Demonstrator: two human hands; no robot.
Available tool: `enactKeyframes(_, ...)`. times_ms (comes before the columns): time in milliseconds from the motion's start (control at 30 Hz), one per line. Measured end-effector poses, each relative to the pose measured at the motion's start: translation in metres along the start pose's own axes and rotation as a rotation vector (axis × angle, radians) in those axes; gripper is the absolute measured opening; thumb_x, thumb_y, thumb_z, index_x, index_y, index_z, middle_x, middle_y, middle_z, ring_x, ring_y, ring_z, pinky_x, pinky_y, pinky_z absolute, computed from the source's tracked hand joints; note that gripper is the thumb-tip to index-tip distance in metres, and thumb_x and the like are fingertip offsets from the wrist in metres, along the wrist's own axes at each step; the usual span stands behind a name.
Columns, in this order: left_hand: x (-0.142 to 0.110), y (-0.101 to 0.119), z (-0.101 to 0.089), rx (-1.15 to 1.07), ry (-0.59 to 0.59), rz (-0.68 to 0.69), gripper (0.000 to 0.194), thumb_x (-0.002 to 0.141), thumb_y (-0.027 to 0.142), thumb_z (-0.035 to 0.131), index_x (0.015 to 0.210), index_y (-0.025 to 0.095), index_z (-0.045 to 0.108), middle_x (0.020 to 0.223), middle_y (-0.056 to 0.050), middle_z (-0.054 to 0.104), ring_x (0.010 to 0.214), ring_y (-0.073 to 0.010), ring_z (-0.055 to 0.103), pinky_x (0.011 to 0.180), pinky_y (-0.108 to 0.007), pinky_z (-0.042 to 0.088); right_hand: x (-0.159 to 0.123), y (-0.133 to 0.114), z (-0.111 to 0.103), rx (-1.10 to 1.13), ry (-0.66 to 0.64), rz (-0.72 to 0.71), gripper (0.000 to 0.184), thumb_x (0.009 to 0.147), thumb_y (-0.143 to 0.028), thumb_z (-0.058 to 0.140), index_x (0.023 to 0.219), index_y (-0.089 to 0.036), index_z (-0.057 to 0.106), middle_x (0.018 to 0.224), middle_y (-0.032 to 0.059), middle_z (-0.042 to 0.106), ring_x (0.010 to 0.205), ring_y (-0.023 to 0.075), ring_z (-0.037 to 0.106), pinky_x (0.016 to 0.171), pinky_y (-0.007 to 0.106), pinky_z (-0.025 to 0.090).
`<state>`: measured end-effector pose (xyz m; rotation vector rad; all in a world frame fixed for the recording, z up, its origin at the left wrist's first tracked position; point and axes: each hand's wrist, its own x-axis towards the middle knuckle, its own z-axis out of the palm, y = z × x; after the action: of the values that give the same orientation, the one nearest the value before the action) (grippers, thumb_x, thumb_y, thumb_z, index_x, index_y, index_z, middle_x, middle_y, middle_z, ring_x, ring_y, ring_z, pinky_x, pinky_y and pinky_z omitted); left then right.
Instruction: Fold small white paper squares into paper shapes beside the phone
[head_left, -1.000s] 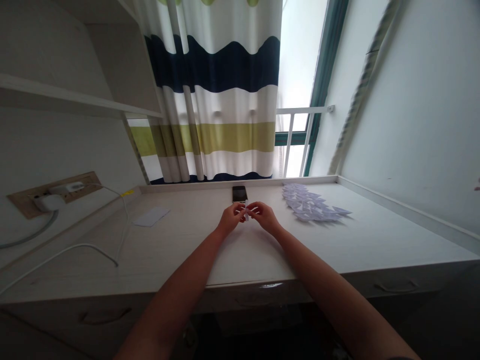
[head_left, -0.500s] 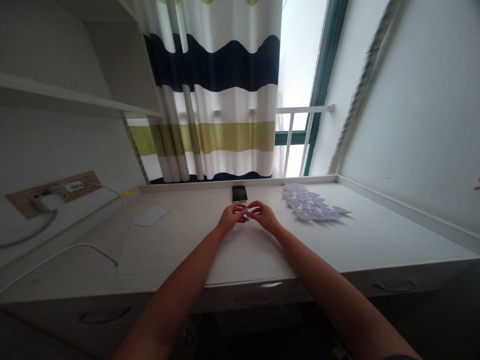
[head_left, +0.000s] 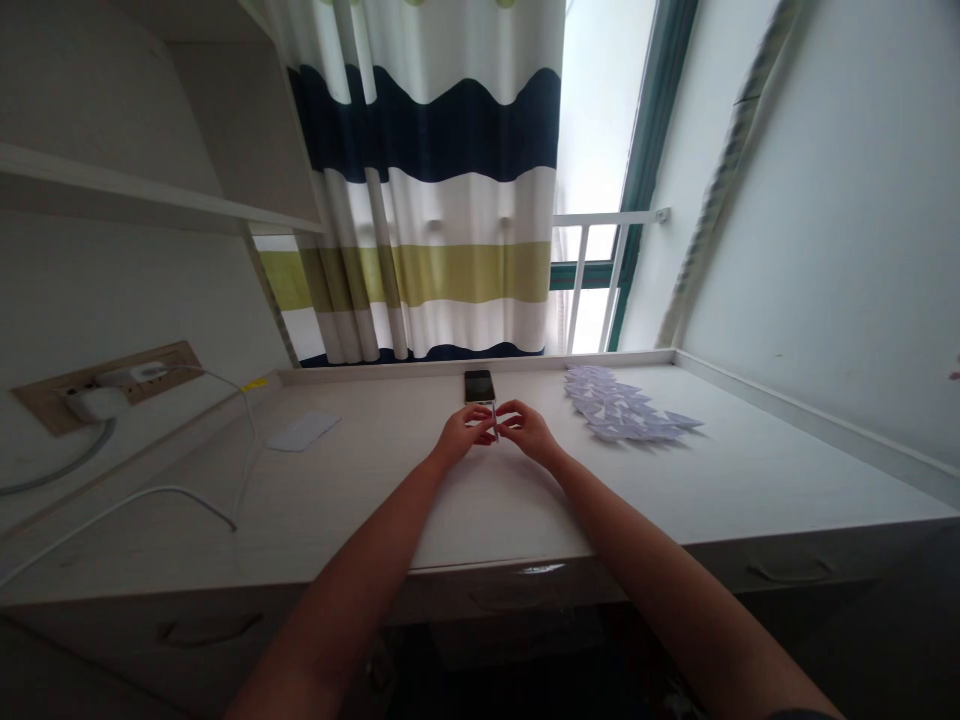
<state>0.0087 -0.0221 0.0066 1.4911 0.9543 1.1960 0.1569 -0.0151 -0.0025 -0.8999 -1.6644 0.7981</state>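
Note:
A small folded piece of paper (head_left: 496, 424) is held upright, nearly edge-on, over the middle of the desk. My left hand (head_left: 463, 433) pinches it from the left with thumb and fingers. From the right, my right hand (head_left: 523, 426) grips it too, fingertips closed on it. Just beyond the hands lies a dark phone (head_left: 479, 386), flat on the desk. To the right is a pile of folded white paper pieces (head_left: 619, 408) with pointed ends, overlapping one another.
A few flat white paper sheets (head_left: 303, 432) lie on the left of the white desk (head_left: 360, 500). A white cable (head_left: 235, 500) runs from the wall socket (head_left: 112, 385) across the desk's left side. A striped curtain (head_left: 427, 200) hangs behind the desk.
The folded paper between my fingers has turned from showing a wider white face to a thin edge. Both hands stay in nearly the same place.

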Motion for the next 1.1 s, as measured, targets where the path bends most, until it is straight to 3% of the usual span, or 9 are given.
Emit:
enactKeyframes(400,0.002,-0.008,0.005,0.047,-0.002,0.054,0.032,0.065,0.036,0.066,0.079,0.013,0.049,0.085,-0.004,0.056,0.063,-0.0112,0.061,0.062,-0.031,0.054,-0.002,0.003,0.002,-0.127,0.002,-0.051,0.017,0.068,-0.024,0.056,0.083,-0.017,0.053,0.080,0.0033,0.062,0.063,0.0118,0.059,0.053,0.024,0.049)
enactKeyframes(633,0.002,-0.009,0.005,0.093,-0.013,0.039,0.032,0.066,0.038,0.064,0.080,0.013,0.049,0.086,-0.006,0.057,0.064,-0.0115,0.061,0.056,-0.027,0.053,-0.002,0.001,0.002,-0.308,0.056,-0.068,0.006,0.069,-0.021,0.055,0.073,-0.017,0.057,0.067,0.0020,0.062,0.058,0.0118,0.058,0.055,0.024,0.046)
enactKeyframes(767,0.002,-0.010,0.005,0.133,0.013,0.038,0.033,0.064,0.037,0.066,0.079,0.013,0.049,0.085,-0.006,0.056,0.064,-0.0126,0.061,0.051,-0.025,0.052,-0.002,0.000,0.001,-0.405,0.104,-0.052,0.010,0.070,-0.025,0.054,0.068,-0.017,0.059,0.062,0.0020,0.062,0.054,0.0118,0.055,0.053,0.024,0.042)
enactKeyframes(1100,0.005,-0.015,0.006,0.111,0.010,0.095,0.030,0.063,0.028,0.067,0.081,0.014,0.048,0.081,-0.003,0.056,0.067,-0.0128,0.061,0.056,-0.027,0.053,-0.002,0.000,0.003,-0.437,0.137,-0.016,0.009,0.067,-0.024,0.055,0.062,-0.017,0.058,0.055,-0.0005,0.059,0.050,0.0102,0.049,0.049,0.021,0.036)
